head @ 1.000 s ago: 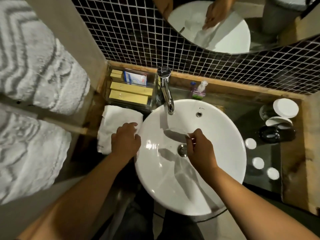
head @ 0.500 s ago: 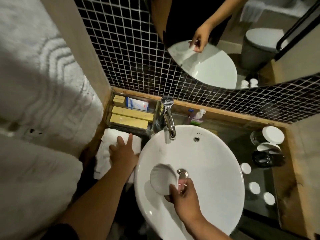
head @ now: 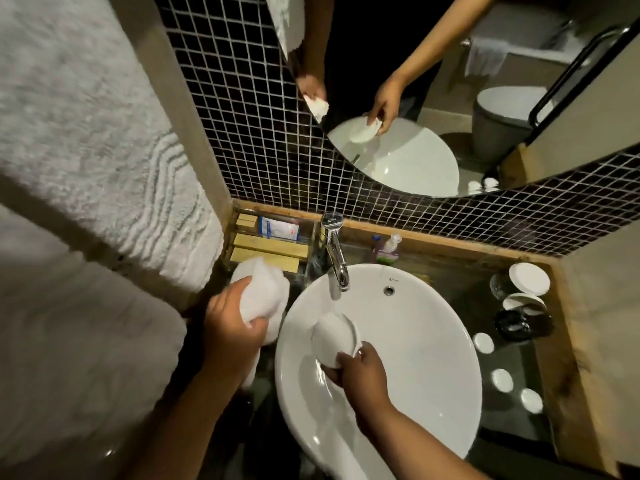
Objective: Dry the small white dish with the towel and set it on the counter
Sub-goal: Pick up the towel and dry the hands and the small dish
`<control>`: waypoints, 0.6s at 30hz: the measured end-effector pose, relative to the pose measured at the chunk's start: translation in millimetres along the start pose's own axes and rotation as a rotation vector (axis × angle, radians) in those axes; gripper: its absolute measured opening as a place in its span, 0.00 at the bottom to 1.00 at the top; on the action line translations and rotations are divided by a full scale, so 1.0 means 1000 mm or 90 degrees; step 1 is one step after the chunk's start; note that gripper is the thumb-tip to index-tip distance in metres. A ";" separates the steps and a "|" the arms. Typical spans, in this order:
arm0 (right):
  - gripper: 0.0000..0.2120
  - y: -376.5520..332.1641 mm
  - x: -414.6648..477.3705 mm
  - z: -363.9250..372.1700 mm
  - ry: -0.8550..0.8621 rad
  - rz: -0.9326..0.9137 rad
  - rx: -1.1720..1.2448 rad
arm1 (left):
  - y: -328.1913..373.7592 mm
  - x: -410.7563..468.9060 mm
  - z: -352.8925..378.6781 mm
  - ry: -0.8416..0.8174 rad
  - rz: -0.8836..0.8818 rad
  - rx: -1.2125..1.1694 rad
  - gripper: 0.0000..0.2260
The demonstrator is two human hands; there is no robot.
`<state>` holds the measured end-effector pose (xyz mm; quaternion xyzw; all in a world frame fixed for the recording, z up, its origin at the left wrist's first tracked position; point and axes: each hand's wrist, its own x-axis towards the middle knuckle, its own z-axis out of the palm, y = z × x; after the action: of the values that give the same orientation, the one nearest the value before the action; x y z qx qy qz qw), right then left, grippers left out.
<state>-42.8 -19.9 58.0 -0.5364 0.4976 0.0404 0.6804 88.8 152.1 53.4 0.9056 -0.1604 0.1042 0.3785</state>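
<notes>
The right hand (head: 360,375) grips the small white dish (head: 334,341) by its near edge, fingers curled under and the thumb over the rim, so the dish sticks out from the hand toward the tap (head: 334,258). The dish is held tilted over the left part of the round white basin (head: 415,341), clear of the basin's surface as far as can be told (its shadow falls on the porcelain below). The left hand (head: 232,327) is clenched around a bunched white towel (head: 265,289), which bulges out above the knuckles and hangs down past the wrist, just beside the basin's left rim. Towel and dish are near each other but apart, with the basin's rim between them. Behind the towel, a clear tray (head: 273,244) holds yellow boxes and a blue-and-white packet against the dark tiled wall (head: 242,133). To the right of the basin, the dark counter (head: 519,344) carries several small round white lids (head: 483,342), a white-capped glass (head: 529,278) and a dark object too dim to make out. The mirror (head: 450,98) above reflects both hands, the dish and the towel.
</notes>
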 end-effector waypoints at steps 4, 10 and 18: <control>0.06 -0.025 -0.007 0.014 -0.068 -0.005 0.015 | 0.046 -0.023 -0.021 -0.087 0.158 0.007 0.25; 0.11 -0.051 -0.018 0.013 -0.158 0.019 -0.068 | 0.067 -0.040 -0.025 -0.256 0.097 -0.062 0.29; 0.23 -0.057 -0.027 -0.002 -0.263 0.161 0.147 | 0.080 -0.040 -0.030 -0.433 0.253 0.057 0.32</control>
<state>-23.9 -33.0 116.9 -0.3690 0.4125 0.1771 0.8138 20.0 129.3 114.0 0.8553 -0.4444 -0.1235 0.2360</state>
